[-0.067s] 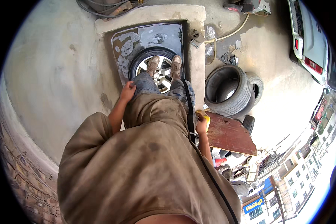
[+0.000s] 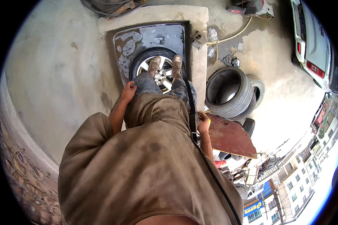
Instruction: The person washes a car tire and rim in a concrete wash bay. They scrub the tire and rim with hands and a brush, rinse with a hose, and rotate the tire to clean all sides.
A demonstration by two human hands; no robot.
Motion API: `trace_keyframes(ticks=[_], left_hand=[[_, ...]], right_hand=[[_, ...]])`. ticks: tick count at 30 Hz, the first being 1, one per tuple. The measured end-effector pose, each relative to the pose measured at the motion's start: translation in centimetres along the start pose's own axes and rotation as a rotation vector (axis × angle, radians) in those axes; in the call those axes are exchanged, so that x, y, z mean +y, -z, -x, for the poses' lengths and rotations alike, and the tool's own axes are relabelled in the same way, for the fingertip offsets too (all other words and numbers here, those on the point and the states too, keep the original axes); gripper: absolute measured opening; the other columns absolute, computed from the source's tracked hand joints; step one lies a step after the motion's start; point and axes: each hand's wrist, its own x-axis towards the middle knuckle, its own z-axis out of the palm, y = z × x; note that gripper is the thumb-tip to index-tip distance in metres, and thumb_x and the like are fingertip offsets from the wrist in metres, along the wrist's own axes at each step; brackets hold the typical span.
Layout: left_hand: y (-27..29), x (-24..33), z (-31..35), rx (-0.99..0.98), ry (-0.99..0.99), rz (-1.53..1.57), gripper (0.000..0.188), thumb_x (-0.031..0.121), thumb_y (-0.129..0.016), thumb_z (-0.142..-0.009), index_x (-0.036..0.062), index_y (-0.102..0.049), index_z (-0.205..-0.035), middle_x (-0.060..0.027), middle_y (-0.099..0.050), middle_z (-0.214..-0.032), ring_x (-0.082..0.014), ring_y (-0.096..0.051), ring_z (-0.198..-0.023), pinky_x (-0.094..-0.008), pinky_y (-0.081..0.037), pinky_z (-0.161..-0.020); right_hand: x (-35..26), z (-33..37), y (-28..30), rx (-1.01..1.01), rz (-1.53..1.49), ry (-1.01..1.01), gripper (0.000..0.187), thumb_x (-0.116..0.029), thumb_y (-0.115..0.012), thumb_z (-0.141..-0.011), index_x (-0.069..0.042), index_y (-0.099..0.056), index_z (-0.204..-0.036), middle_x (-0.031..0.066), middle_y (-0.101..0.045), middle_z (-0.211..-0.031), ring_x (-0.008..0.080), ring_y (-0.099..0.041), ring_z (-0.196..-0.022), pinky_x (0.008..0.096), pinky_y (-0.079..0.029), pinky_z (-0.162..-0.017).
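My two shoes (image 2: 177,66) are on a car wheel (image 2: 159,83), which has a dark tyre and a silver spoked rim. The wheel lies flat in a shallow wet basin (image 2: 178,35). Beside my left thigh, my left hand (image 2: 129,91) is closed with its fingers curled; what may be in it is hidden. My right hand (image 2: 204,123) hangs by my right hip, closed too. A bit of yellow (image 2: 209,121) shows at its edge, too little to name. A black strap (image 2: 192,112) runs down my right side.
A pale concrete rim (image 2: 199,63) borders the basin. Right of it stand stacked used tyres (image 2: 233,97), a reddish-brown board (image 2: 231,137) and a yellowish hose (image 2: 236,34). A silver vehicle (image 2: 313,48) is parked far right. A stone wall (image 2: 30,180) runs at lower left.
The view has shifted very slightly. Less of the yellow thing beside my right hand shows now. My feet and left hand keep their places.
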Motion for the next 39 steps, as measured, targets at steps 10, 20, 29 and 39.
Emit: trace_keyframes(ticks=[10,20,29,39], left_hand=[[-6.8,-4.3,4.2,0.283,0.000,0.239,0.031,0.029,-0.064,-0.084,0.0074,-0.064,-0.106,-0.0153,-0.069,-0.090,-0.0297,-0.068,-0.085,-0.0394,-0.052,-0.076],[-6.3,4.1,4.4,0.202,-0.005,0.066,0.035,0.028,-0.065,-0.083,0.0051,-0.062,-0.109,-0.0171,-0.068,-0.101,-0.0315,-0.065,-0.094,-0.0398,-0.050,-0.082],[-3.6,11.3,0.0,0.068,-0.191,-0.149,0.043,0.038,-0.061,-0.082,0.0056,-0.062,-0.111,-0.0158,-0.067,-0.102,-0.0311,-0.063,-0.098,-0.0381,-0.048,-0.087],[-4.7,17.4,-4.6,-0.012,-0.299,-0.218,0.043,0.036,-0.061,-0.084,0.0059,-0.059,-0.115,-0.0138,-0.066,-0.107,-0.0272,-0.062,-0.102,-0.0358,-0.047,-0.088]], right_hand=[[-3.9,-13.7,5.2,-0.244,0.166,0.181,0.031,-0.016,-0.063,-0.082,-0.005,-0.066,-0.111,0.0125,-0.070,-0.099,0.0155,-0.067,-0.081,0.0293,-0.051,-0.074],[-2.3,-23.4,2.3,-0.381,0.295,0.397,0.056,-0.044,-0.060,-0.081,0.001,-0.060,-0.115,0.0247,-0.061,-0.115,0.0347,-0.057,-0.111,0.0410,-0.045,-0.090],[4.4,-26.7,4.9,-0.005,0.339,0.171,0.037,-0.027,-0.057,-0.083,0.005,-0.064,-0.101,0.0229,-0.067,-0.096,0.0283,-0.064,-0.095,0.0423,-0.048,-0.074],[2.1,-19.4,6.2,0.396,-0.083,0.072,0.030,-0.022,-0.055,-0.086,0.006,-0.065,-0.088,0.0292,-0.064,-0.085,0.0428,-0.063,-0.087,0.0472,-0.046,-0.071]])
